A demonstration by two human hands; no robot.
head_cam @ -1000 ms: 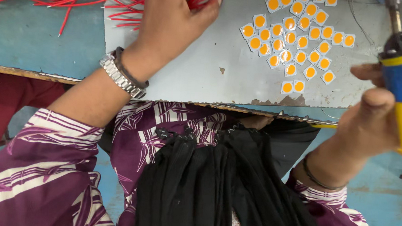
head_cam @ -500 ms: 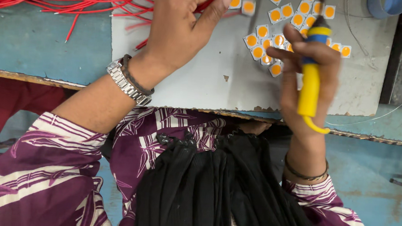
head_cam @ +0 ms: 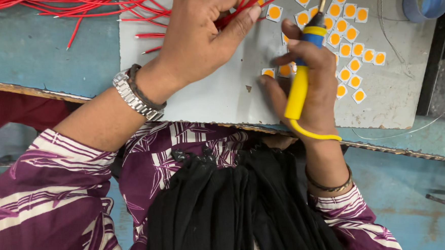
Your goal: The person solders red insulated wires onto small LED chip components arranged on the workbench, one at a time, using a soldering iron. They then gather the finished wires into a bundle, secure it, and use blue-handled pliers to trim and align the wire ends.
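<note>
Bright, even light with soft shadows beneath the hands, mild motion blur, and no harsh glare.

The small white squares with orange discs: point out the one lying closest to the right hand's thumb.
It is the square at the lower left edge of the group, just above the right hand's thumb tip on the grey board. The rest lie further up and to the right.

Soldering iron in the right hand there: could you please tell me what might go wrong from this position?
1. The right hand holds the soldering iron with fingers high up near the blue collar; they could slip toward the tip and burn.
2. The left hand pinches red wires close to the iron, so a fingertip might get touched.
3. Loose orange chips crowd the work spot; a knuckle or the yellow cord could scatter them.
</note>
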